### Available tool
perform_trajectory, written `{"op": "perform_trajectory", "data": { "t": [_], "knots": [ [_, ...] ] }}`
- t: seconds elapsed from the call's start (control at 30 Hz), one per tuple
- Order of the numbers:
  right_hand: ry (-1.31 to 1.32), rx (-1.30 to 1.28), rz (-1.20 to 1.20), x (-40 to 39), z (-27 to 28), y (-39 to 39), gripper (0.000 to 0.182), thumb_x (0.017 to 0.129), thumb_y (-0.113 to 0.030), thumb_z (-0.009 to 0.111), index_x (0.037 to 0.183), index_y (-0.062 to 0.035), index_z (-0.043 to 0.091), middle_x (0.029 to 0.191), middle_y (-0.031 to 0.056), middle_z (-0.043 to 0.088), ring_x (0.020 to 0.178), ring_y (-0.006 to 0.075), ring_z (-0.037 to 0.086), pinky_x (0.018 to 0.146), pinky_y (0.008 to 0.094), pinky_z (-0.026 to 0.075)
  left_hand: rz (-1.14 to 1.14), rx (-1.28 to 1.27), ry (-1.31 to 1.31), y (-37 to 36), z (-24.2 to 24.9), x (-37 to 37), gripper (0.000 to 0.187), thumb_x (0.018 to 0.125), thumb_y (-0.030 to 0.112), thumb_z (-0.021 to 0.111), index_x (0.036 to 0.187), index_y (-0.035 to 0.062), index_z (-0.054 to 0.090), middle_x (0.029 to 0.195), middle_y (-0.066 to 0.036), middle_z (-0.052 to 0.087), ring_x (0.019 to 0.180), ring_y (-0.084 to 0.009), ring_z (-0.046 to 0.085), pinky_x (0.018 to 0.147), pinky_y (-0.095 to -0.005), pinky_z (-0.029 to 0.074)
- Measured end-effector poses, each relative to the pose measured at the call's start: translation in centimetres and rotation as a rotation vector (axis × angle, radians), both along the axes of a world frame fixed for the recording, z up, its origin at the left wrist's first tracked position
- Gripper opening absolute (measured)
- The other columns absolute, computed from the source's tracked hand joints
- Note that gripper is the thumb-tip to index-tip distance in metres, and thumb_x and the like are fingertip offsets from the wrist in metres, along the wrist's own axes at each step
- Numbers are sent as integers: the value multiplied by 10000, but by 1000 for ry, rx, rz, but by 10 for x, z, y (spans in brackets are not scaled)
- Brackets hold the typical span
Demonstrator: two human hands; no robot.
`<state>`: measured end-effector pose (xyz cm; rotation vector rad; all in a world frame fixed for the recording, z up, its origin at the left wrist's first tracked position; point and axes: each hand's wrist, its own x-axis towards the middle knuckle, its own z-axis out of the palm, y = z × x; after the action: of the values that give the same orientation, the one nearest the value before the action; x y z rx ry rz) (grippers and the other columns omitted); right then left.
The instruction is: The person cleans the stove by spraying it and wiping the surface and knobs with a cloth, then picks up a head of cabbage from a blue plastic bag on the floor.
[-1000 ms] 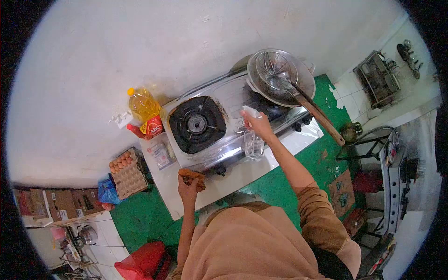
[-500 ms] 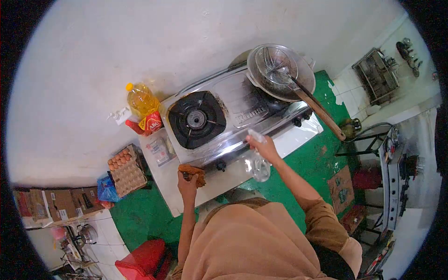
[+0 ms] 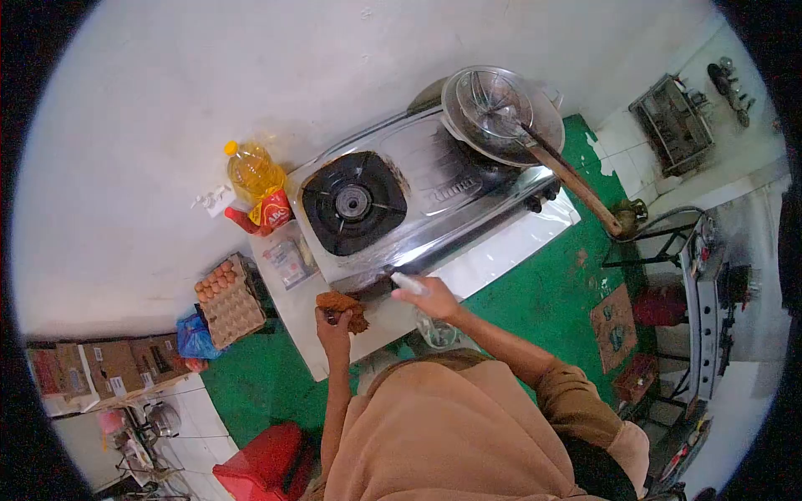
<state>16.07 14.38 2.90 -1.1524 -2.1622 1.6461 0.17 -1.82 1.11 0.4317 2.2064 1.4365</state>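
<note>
Nearly set to wipe: bottle and cloth both in hand at the stove's front edge

Closest to the camera, the right hand (image 3: 436,298) has its fingers closed around the neck of a clear spray bottle (image 3: 428,321), the white nozzle pointing toward the stove and the body hanging just over the near edge of the white surface (image 3: 493,260). Beside it, the left hand (image 3: 334,321) grips a brown cloth (image 3: 341,304) bunched against the front rim of the stove (by the knobs, as far as I can tell). Judging from this, cleaning is only at its start: the cloth sits at the edge and the steel top shows no wiped track. Further back, the dark burner (image 3: 351,203) and the scorched metal around it look untouched. A wok (image 3: 501,115) with a wire skimmer occupies the far burner. At the stove's left stand an oil bottle (image 3: 251,169) and an egg tray (image 3: 227,302).
</note>
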Motion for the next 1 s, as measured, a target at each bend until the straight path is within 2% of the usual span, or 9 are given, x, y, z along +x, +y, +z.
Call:
{"op": "perform_trajectory", "data": {
  "t": [0.03, 0.07, 0.23, 0.3, 0.37, 0.43, 0.67, 0.73, 1.0],
  "knots": [
    [-78, 24, 115, -3, 2, -3, 605, 780, -626, 584, 952, -49, 645, 810, 196, 652, 790, 358, 632, 705, 422, 478, -5, 23, 8, -6, -6, -2, 369, 768, 61, 691, 1074, 13, 489, 966, -97, 594, 890, -198, 581, 791, -326, 463],
    [-126, 38, 153, -5, 4, -7, 533, 778, -531, 666, 965, -33, 644, 718, 136, 631, 628, 218, 592, 613, 349, 463, -11, 45, 15, -12, -12, -4, 370, 766, 63, 694, 1069, 12, 489, 964, -97, 591, 889, -196, 577, 792, -328, 463],
    [-87, 162, 237, 10, -8, -18, 512, 793, -510, 654, 951, -23, 650, 739, 145, 640, 636, 236, 593, 609, 346, 456, 30, 71, -2, -27, -27, -6, 382, 758, 80, 701, 1065, 6, 488, 958, -105, 587, 881, -193, 572, 787, -331, 465],
    [-70, 84, 113, 26, -22, -13, 555, 775, -625, 582, 917, -97, 680, 878, 186, 657, 825, 374, 626, 741, 448, 485, 30, 70, -21, -27, -27, -5, 385, 757, 91, 702, 1066, 5, 488, 961, -109, 585, 883, -195, 570, 785, -333, 466],
    [-33, 99, 66, 41, -4, -6, 581, 774, -612, 595, 994, -81, 676, 931, 194, 660, 857, 360, 635, 762, 420, 494, 13, 86, -11, -25, -25, -4, 387, 760, 107, 696, 1073, 5, 492, 970, -108, 582, 886, -197, 567, 782, -335, 468],
    [-123, 192, -26, 63, -17, 4, 548, 801, -509, 638, 1104, -53, 642, 883, 152, 677, 790, 236, 644, 743, 330, 487, -4, 69, 24, -22, -26, -3, 388, 763, 113, 694, 1077, 8, 493, 975, -105, 580, 887, -196, 566, 785, -336, 466],
    [-256, 144, -26, 83, 1, 14, 568, 810, -525, 620, 1110, -43, 633, 887, 153, 676, 790, 225, 644, 746, 329, 488, 10, 70, -2, -11, -22, 1, 408, 761, 78, 697, 1102, 9, 483, 976, -92, 575, 889, -191, 560, 806, -327, 459],
    [-105, 77, -20, 72, 10, 9, 592, 785, -591, 601, 1053, -64, 647, 952, 206, 651, 872, 359, 627, 776, 402, 483, 23, 112, -36, -11, -25, 1, 403, 761, 67, 694, 1100, 10, 482, 976, -90, 575, 888, -184, 558, 804, -320, 459],
    [129, 127, 242, -1, 9, -32, 478, 807, -484, 645, 954, -31, 596, 878, 166, 581, 843, 358, 561, 741, 415, 446, 52, 202, -57, -28, -19, -6, 360, 776, 73, 678, 1074, 12, 487, 986, -92, 568, 881, -169, 548, 788, -299, 455]
  ]
}}
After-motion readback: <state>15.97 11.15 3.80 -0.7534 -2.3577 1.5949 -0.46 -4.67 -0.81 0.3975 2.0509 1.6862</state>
